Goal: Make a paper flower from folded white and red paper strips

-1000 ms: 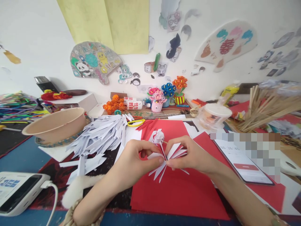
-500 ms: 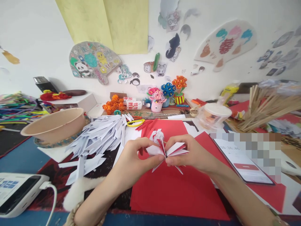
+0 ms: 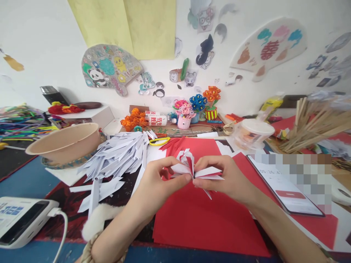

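Wall (image 3: 33, 44) is the largest thing before me, pale, with many small pictures on it. Below it is the desk (image 3: 24, 179), blue where I can see its surface. High on the wall is a yellow sheet (image 3: 153, 29), and a painted fan (image 3: 109, 69) lies flat against the wall lower, on the left. In front of me, on the desk, is red paper (image 3: 208, 226), and it passes under both my hands. To the left there is a beige basin (image 3: 68, 137), with a heap of white paper strips (image 3: 117, 153) just beside it. On the right, a phone (image 3: 282, 186) rests upon red and white papers, its screen lit.

My left hand (image 3: 161, 179) and my right hand (image 3: 230, 175) are near each other above the red paper. Between them is the folded paper (image 3: 208, 173), white and red, its pointed leaves spreading to both sides and one tip pointing down. The fingers of each hand pinch it near its centre, the two thumbs almost meeting. Just behind is a white and red curl (image 3: 188, 155); I cannot tell if it is joined to the folded paper. Smallest is the yellow loop (image 3: 159, 141) near the heap.
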`<state>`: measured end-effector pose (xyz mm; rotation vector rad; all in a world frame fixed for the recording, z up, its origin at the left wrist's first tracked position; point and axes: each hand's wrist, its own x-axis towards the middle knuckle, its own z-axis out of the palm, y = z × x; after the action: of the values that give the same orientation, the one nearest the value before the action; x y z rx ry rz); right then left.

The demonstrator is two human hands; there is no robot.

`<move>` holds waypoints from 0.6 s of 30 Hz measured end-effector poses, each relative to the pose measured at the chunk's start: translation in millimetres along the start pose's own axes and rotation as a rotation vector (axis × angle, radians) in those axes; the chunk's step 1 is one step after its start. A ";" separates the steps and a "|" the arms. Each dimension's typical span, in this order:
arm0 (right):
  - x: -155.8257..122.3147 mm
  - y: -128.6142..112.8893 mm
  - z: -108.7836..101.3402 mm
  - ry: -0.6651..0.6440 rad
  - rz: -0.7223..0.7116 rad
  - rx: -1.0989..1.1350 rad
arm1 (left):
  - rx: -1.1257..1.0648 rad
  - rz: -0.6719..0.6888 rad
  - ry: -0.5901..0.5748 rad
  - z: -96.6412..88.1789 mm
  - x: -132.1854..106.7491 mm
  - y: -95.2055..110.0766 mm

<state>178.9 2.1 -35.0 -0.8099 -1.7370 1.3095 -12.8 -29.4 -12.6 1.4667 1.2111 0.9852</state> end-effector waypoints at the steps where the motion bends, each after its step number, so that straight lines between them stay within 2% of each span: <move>1: 0.1 0.2 -0.3 0.003 0.004 0.004 | 0.031 0.002 0.003 -0.5 0.1 0.4; 8: -0.2 1.2 -0.7 0.000 0.017 -0.030 | 0.120 0.021 -0.050 -5.8 1.6 2.7; 18: -0.7 0.0 -4.0 -0.008 0.060 -0.027 | 0.118 0.088 -0.021 -3.6 3.5 -1.4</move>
<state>182.8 3.3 -34.6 -0.8791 -1.7520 1.3333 -15.8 -25.2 -13.2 1.6308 1.2157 0.9676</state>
